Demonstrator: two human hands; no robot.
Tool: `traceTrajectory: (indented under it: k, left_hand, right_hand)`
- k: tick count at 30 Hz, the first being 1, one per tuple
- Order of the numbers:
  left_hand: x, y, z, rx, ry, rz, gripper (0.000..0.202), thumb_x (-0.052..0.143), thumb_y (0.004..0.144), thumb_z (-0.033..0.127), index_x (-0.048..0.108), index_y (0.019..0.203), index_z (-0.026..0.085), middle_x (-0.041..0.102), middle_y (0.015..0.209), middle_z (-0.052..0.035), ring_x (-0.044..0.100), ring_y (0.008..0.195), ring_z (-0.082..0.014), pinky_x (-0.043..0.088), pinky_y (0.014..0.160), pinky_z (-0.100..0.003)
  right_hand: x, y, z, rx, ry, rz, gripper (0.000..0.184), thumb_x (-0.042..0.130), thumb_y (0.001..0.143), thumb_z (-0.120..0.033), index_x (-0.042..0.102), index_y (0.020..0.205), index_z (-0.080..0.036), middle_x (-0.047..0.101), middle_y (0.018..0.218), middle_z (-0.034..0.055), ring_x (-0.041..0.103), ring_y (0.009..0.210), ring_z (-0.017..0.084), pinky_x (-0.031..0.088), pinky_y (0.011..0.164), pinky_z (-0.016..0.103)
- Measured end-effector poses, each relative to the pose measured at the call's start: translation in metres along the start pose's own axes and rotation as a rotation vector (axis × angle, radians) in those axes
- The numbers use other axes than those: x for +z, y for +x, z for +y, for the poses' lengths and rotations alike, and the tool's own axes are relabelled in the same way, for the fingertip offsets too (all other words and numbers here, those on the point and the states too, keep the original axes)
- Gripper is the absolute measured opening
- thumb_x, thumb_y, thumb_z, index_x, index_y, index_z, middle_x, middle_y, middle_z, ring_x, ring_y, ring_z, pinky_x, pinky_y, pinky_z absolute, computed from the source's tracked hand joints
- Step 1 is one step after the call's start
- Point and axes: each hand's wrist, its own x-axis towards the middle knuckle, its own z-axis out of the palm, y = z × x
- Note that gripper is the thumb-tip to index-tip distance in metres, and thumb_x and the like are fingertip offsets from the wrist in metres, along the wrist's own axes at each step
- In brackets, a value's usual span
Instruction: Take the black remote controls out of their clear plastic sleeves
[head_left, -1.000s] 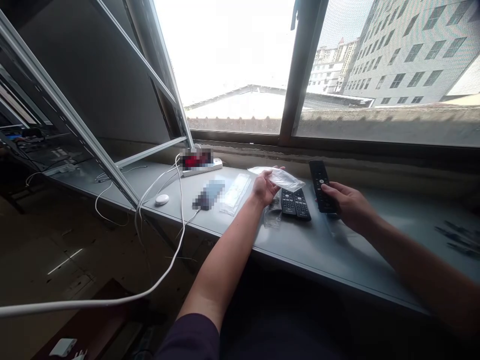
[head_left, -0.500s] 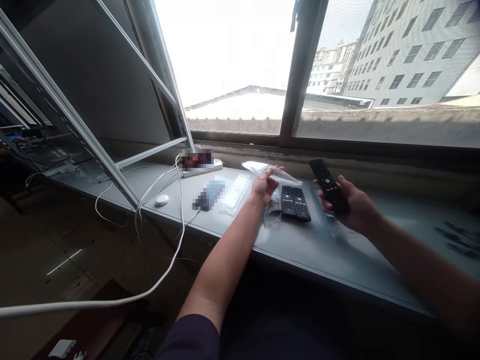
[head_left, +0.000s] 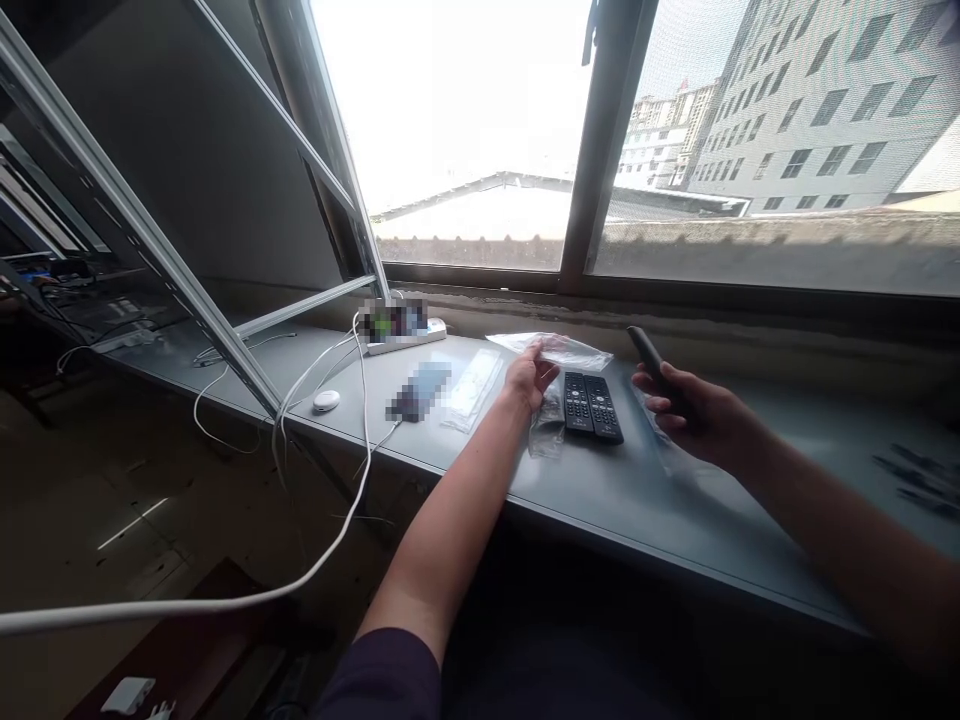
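My right hand (head_left: pixel 697 410) is closed around a black remote control (head_left: pixel 651 358), held above the table and turned so its narrow side faces me. My left hand (head_left: pixel 530 378) grips a clear plastic bag (head_left: pixel 574 352), which stretches away to the right behind the fingers. Just right of that hand, two black remote controls (head_left: pixel 592 407) lie side by side with their buttons up. Another clear bag with something dark in it (head_left: pixel 547 430) rests beside them, partly under my left hand. Flat clear bags (head_left: pixel 474 390) lie to the left.
A blurred-out phone-like object (head_left: pixel 420 390) lies on the grey table (head_left: pixel 645 510) with a cable. Farther left are a white round object (head_left: pixel 326 401), a white power strip (head_left: pixel 409 338) and a metal frame (head_left: pixel 165 250). Dark thin items (head_left: pixel 919 480) lie at the right.
The remote control in my right hand has rotated from showing its buttons to showing its side. The bag in my left hand has shifted slightly right and lower.
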Motion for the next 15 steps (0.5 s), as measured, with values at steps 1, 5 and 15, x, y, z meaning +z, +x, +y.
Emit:
traceTrajectory:
  k: [1,5,15]
  left_hand:
    - [0.000,0.001,0.000,-0.002,-0.012,0.018,0.017,0.069,0.114,0.023,0.083,0.111,0.015,0.083,0.100,-0.0059,0.065,0.064,-0.0084,0.059,0.064,-0.020]
    - [0.001,0.001,0.001,-0.013,-0.042,0.063,0.016,0.070,0.115,0.022,0.078,0.103,0.015,0.076,0.085,-0.0016,0.062,0.060,-0.0073,0.060,0.067,-0.019]
    - [-0.001,0.003,0.000,-0.004,-0.058,0.072,0.018,0.071,0.114,0.021,0.072,0.097,0.017,0.067,0.073,0.0017,0.064,0.058,-0.0078,0.062,0.065,-0.018]
  right_hand:
    - [0.002,-0.001,-0.001,0.013,0.020,0.010,0.016,0.070,0.110,-0.032,0.085,0.111,-0.026,0.078,0.108,0.0087,0.054,0.062,0.015,0.045,0.039,0.020]
    - [0.012,-0.008,-0.004,0.040,0.131,-0.017,0.032,0.059,0.118,-0.042,0.082,0.107,-0.021,0.072,0.096,0.0099,0.051,0.061,0.015,0.045,0.041,0.021]
    - [0.002,-0.003,-0.004,0.052,0.242,-0.087,0.031,0.057,0.120,-0.037,0.078,0.129,-0.017,0.068,0.093,0.0085,0.063,0.073,0.018,0.063,0.054,0.026]
